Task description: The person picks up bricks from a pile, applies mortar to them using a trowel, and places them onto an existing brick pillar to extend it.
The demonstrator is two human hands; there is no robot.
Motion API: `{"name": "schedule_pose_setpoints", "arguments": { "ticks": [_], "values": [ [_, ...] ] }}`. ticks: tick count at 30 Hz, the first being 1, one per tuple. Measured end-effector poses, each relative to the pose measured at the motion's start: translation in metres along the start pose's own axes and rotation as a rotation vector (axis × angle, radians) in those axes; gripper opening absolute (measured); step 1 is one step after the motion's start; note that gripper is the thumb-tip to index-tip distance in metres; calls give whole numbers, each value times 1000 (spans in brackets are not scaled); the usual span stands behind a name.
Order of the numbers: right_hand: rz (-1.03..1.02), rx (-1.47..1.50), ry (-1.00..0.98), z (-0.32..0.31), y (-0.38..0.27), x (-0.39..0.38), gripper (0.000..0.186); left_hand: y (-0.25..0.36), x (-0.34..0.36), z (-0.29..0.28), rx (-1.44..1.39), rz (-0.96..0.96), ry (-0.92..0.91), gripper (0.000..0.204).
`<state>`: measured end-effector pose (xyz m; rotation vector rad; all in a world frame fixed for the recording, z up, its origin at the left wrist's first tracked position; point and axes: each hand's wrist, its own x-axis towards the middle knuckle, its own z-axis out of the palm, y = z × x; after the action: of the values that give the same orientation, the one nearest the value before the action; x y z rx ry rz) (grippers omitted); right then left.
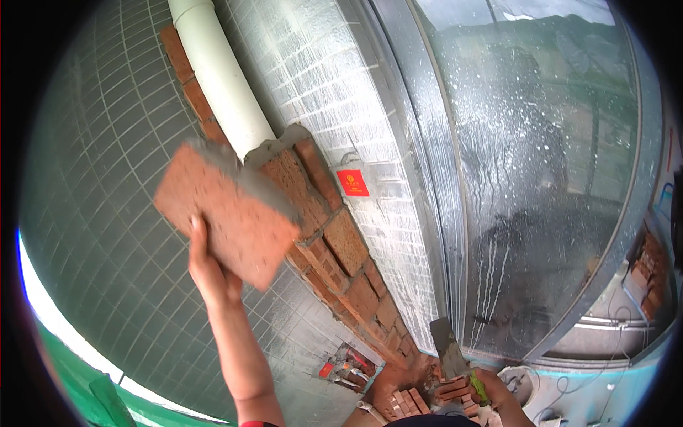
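My left hand (206, 267) is raised and grips a red brick (228, 220), its thumb on the broad face. Grey mortar coats the brick's upper edge. Just right of it stands a narrow brick column (347, 242) with fresh mortar (274, 147) along its top, beside a white pipe (220, 78). Low on the right, my right hand (494, 393) is closed round the yellow-green handle of a trowel (448, 347). The trowel's flat blade points up and away from me. What the brick's far side looks like is hidden.
Loose bricks (409, 403) lie at the column's foot, near a round bucket (525, 384). A wet glass pane (541, 178) fills the right side. Grey tiled wall (107, 164) stands at left, with pipes in a wall opening (352, 368). Green netting (85, 388) hangs lower left.
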<state>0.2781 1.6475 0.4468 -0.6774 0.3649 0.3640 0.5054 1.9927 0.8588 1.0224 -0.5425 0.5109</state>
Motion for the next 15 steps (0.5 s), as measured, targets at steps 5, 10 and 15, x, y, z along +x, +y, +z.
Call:
{"name": "schedule_pose_setpoints", "arguments": {
  "ticks": [5,10,15],
  "values": [
    [-125,-150,40,-27,-26,-5,50,17,98,77,230,346,-5,47],
    [-122,4,36,-78,-6,8,44,-2,201,99,248,389,79,44],
    [-206,-192,138,-45,-20,-31,23,-32,218,130,517,482,321,36]
  ]
}}
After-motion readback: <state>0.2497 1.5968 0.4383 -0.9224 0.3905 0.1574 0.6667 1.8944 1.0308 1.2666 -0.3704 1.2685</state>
